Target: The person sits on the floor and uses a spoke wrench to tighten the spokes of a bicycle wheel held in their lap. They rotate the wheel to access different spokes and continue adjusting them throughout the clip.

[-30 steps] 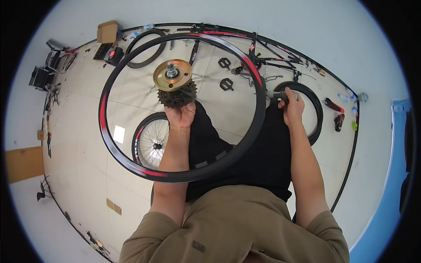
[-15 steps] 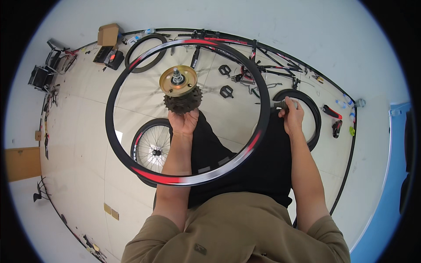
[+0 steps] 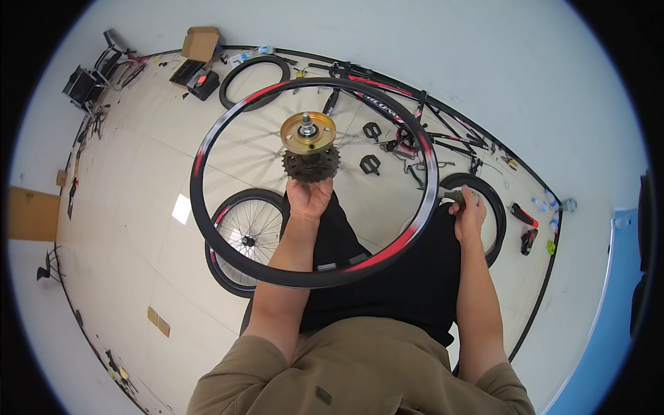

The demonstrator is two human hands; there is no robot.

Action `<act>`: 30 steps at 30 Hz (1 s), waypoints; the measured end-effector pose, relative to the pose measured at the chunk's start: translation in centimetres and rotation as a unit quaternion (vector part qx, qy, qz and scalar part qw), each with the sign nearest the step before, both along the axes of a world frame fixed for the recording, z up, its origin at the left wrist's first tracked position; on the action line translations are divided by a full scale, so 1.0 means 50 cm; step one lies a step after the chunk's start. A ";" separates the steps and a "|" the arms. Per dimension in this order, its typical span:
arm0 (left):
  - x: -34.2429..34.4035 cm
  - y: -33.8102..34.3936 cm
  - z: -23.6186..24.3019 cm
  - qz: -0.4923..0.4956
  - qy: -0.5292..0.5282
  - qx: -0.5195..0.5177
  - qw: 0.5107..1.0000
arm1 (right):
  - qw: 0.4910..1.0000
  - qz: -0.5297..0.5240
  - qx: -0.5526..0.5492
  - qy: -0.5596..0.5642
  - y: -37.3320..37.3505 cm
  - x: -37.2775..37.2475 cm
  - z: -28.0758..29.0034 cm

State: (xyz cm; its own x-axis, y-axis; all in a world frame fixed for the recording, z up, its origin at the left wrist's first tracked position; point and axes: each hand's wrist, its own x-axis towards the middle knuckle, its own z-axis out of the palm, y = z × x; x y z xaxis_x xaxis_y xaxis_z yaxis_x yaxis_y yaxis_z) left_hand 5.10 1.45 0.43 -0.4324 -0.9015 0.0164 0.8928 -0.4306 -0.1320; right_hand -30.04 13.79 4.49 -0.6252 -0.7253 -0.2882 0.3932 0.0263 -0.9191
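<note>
Though silver and red, wheel [image 3: 308, 144] dark-cogged, hands [image 3: 310, 199] [image 3: 470, 218] tight on it and tool [image 3: 453, 196].

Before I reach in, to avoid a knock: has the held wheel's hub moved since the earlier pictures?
Yes: the hub has shifted right in view, closer to the black pedals.

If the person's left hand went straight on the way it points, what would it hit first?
The dark gears: the left hand seems to be touching them. Past those, the gold disc lines up next, though depth is unclear.
</note>
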 end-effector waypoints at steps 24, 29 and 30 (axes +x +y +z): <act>-0.012 -0.001 0.005 0.023 -0.019 -0.019 0.999 | 1.000 0.007 0.003 0.024 0.005 0.002 -0.001; -0.014 0.003 0.010 0.009 -0.045 -0.041 0.998 | 1.000 0.003 0.006 0.021 0.005 0.004 0.003; -0.014 0.003 0.009 0.009 -0.048 -0.036 0.998 | 1.000 0.001 0.007 0.020 0.004 0.004 0.002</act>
